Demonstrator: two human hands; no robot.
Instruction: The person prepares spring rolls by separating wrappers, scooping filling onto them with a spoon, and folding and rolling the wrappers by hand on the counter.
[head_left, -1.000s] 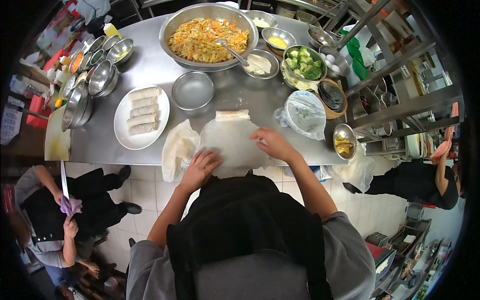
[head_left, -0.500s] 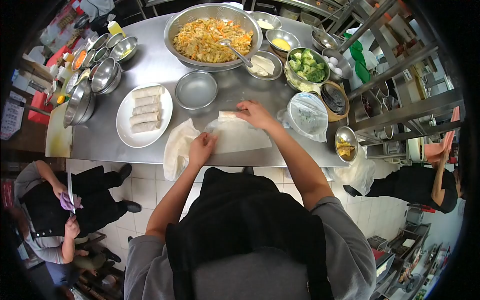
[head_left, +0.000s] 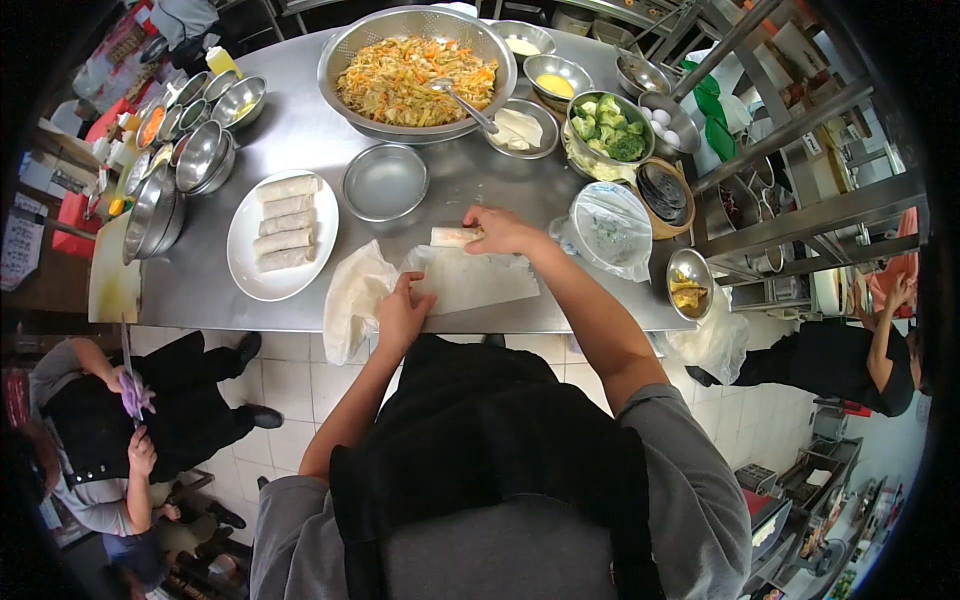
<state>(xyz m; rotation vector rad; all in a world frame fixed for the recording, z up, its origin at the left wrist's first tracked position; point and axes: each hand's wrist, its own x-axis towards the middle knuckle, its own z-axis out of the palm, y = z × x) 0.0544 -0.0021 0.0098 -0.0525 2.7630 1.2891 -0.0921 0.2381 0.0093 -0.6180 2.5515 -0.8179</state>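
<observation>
My right hand (head_left: 500,232) has its fingers closed on the right end of a pale spring roll (head_left: 452,237), which lies at the far edge of a thin wrapper sheet (head_left: 480,285). Thumb and forefinger apart, my left hand (head_left: 404,308) rests at the near left corner of that sheet, apparently holding nothing. Beside it a crumpled white cloth (head_left: 352,305) hangs over the table edge. Several finished rolls (head_left: 286,222) lie in a row on a white oval plate (head_left: 245,270) to the left. A shallow metal bowl (head_left: 385,182) stands just beyond my hands.
A large colander (head_left: 335,85) of shredded vegetable filling with a spoon (head_left: 465,103) stands at the back. Bowls of broccoli (head_left: 608,130) and eggs (head_left: 668,125) are to the right, near a metal rack (head_left: 820,215). Another person (head_left: 130,400) holds a knife at left.
My left hand has drawn back slightly toward me and its thumb and forefinger have spread. My right hand stays on the roll. The whole view has shifted a little.
</observation>
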